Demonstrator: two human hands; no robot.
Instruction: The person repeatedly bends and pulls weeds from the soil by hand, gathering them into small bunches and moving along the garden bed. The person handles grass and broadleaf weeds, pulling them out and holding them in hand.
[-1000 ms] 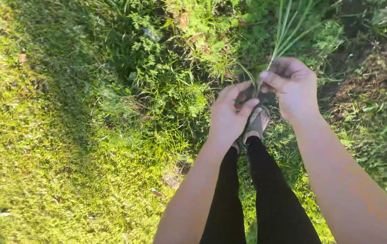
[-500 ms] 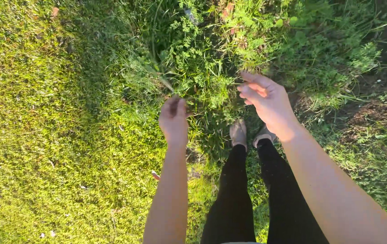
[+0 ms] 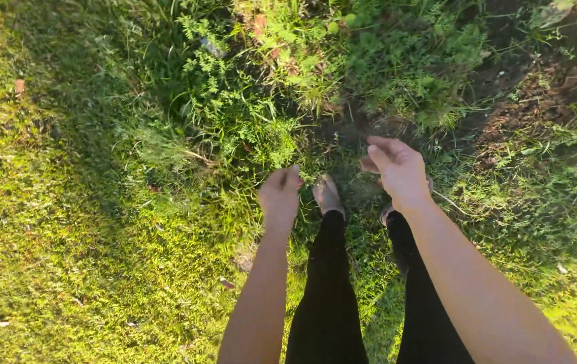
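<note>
Right foot mostly hidden behind right hand (image 3: 399, 174). Left hand (image 3: 280, 195) curled loose, holding nothing, above grass (image 3: 100, 256) beside left foot (image 3: 327, 195). Right hand fingers bent, empty, over weeds (image 3: 248, 114).

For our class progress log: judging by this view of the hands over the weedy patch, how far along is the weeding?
Done: a small bare patch of dark soil shows just ahead of the feet. In hand: nothing; the left hand and right hand both hang empty over the ground. Left: feathery weeds and tall grass are standing thick around that patch.
</note>
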